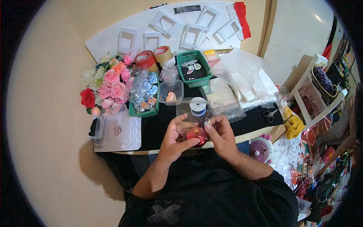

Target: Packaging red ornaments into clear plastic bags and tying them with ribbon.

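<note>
A shiny red bauble [197, 135] with a gold cap and gold string sits within clear plastic at the table's front edge. My left hand [178, 139] cups it from the left, thumb across its front. With thumb and index finger my right hand [221, 133] pinches a small piece of clear film just right of the bauble; whether that film is part of the plastic around the bauble, I cannot tell. Directly beyond my hands stands a white spool [198, 105]. A clear plastic tub [170, 90] holding an orange-and-white heart-shaped piece is further left.
Green baskets [195, 82] hold small tags and wrapped pieces. Tape rolls [162, 54] and artificial roses [113, 82] stand at the back left. Plastic bags [227, 96] and scissors [270, 115] lie right. White paper [133, 133] lies left; a purple fan [259, 150] stands below the table's right side.
</note>
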`<state>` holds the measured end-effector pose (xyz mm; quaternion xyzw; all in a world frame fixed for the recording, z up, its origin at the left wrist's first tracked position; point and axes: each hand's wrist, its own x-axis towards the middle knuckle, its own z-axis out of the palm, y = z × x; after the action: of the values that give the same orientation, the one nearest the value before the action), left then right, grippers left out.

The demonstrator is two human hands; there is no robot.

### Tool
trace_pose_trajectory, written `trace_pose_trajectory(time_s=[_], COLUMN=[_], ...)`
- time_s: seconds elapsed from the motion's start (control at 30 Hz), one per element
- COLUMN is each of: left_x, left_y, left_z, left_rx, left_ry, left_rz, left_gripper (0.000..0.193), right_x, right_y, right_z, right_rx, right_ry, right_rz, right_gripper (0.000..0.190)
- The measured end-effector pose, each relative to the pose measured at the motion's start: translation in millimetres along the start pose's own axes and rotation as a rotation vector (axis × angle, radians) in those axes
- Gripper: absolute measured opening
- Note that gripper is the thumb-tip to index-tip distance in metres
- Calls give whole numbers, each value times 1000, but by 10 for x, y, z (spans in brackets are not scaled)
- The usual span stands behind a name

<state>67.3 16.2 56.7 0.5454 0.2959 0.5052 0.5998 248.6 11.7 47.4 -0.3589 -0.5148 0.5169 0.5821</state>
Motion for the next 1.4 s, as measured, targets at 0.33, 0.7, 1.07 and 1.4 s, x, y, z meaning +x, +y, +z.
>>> trace_pose_trajectory(time_s=[0.33,0.7,1.07,1.4], left_x=[-14,22,74,111], left_y=[79,-227,-565,-439], left_z=[-41,-252,-641,-1053], left_rx=[-89,-70,280,397], left_ry=[49,77,240,168], left_rz=[-95,-118,-134,-242], left_gripper=[80,74,71,79], right_x=[27,57,156,-82], right_y=[-38,373,728,146], right_z=[-6,35,11,-716], right_rx=[137,115,-155,-763], right_ry=[28,-165,-193,-260], right_rz=[-20,206,229,-3], right_gripper=[16,25,29,21])
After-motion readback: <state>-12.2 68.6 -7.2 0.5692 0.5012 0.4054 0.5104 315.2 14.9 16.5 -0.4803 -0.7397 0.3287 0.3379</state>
